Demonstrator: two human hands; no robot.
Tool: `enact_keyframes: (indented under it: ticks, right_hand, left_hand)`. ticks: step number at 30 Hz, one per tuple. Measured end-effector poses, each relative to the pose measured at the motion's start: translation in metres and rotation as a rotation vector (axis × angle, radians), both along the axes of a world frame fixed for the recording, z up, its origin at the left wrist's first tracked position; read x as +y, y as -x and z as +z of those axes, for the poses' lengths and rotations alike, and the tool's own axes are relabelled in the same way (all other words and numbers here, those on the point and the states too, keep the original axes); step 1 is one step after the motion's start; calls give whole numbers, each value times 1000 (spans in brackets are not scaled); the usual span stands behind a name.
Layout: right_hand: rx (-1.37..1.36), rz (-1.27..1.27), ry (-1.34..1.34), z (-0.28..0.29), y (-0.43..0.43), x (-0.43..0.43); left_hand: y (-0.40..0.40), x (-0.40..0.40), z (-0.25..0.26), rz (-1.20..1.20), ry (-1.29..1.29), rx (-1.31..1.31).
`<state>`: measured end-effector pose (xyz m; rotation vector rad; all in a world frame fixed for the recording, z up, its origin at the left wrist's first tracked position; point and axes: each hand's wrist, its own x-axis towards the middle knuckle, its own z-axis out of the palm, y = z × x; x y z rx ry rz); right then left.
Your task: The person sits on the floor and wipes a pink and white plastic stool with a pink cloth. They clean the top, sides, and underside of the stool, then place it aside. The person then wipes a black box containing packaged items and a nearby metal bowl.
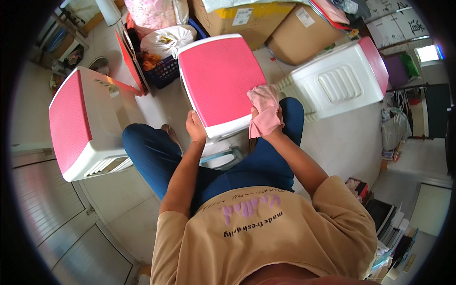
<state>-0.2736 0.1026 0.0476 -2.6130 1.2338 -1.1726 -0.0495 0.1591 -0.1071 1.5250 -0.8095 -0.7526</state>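
Between my knees stands a white plastic stool with a textured pink seat (222, 80). My left hand (196, 127) grips the white rim at its near left corner. A pink cloth (265, 110) is bunched in my right hand (277, 129), which presses it against the near right edge of the seat. The cloth hides most of my right fingers. A second pink-topped stool (69, 124) is upright to my left. On my right, a third such stool (340, 83) lies tipped on its side, its pink seat facing right.
Beyond the middle stool are a dark blue plastic basket (164, 71) holding a white plastic bag (167, 41), and a cardboard box (245, 25). A red-edged flat board (130, 60) leans by the basket. A metal door (71, 217) is at lower left.
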Motion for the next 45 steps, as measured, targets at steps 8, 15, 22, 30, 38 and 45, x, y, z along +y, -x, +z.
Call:
enact_keyframes:
  ticks: [8, 15, 22, 30, 38, 45]
  right_hand:
    - [-584, -334, 38, -77, 20, -11]
    - [-1296, -43, -142, -175, -28, 78]
    - [-323, 118, -461, -95, -69, 130]
    - [29, -319, -155, 0, -6, 35]
    - [305, -313, -278, -4, -40, -67]
    - [157, -190, -32, -20, -32, -182]
  left_hand:
    - [21, -10, 8, 69, 25, 445]
    - [30, -14, 7, 67, 57, 500]
    - [2, -5, -1, 7, -72, 53]
    - [-32, -10, 5, -101, -166, 375]
    - [12, -44, 150, -289, 82, -947]
    - [38, -50, 153, -425, -93, -1225]
